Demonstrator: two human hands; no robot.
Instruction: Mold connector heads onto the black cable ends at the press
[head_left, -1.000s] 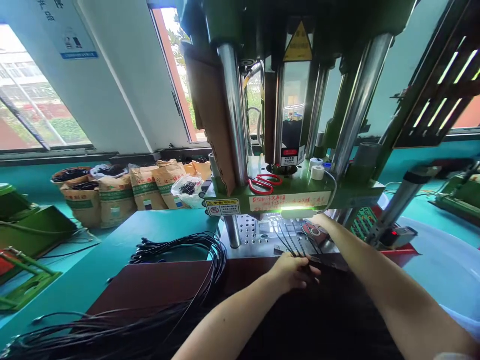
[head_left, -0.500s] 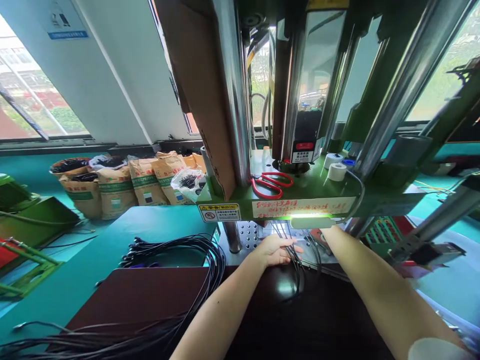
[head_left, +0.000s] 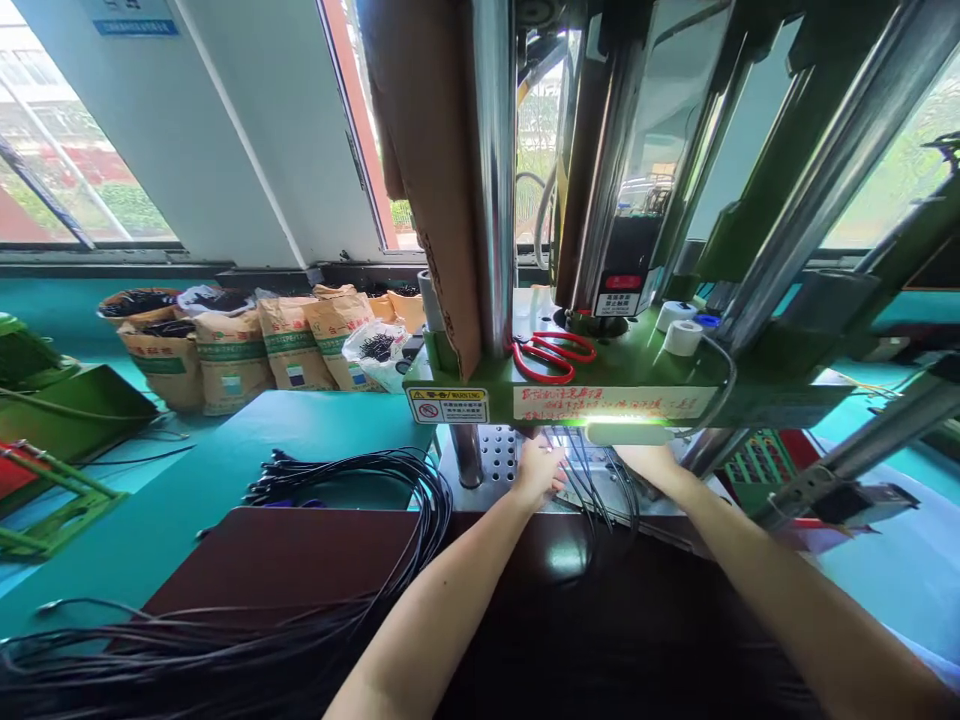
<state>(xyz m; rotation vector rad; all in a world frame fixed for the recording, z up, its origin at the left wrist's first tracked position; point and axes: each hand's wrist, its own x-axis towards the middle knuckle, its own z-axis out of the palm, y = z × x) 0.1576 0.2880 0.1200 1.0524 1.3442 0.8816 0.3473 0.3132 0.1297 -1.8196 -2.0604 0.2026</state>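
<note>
Two bare hands at work beneath the front beam of a green press [head_left: 630, 375], as seen from just behind the person. Progress, judged by how things lie: several thin black cables [head_left: 596, 505] already run out from under the press, their near ends drooping over its front edge onto the dark worktop [head_left: 300, 555]; their far ends are lost beneath the beam, so I cannot tell whether they are all seated. A far larger bundle of cables [head_left: 431, 505] lies to the left of the press, bent across the worktop, and appears to be left over for later handling. The left hand [head_left: 538, 470] is under the press's beam, just left of the hanging cables, above a perforated metal plate [head_left: 496, 455]. Its fingers are loosely curled and slightly spread; whether their tips touch or pinch anything I cannot tell. The right hand [head_left: 646, 462] is to the right of those cables, partly behind the lit lamp [head_left: 628, 433] on the press's front; its fingers are hidden, their grip unreadable. Red-handled scissors [head_left: 556, 357] rest on top of the press's beam.
</note>
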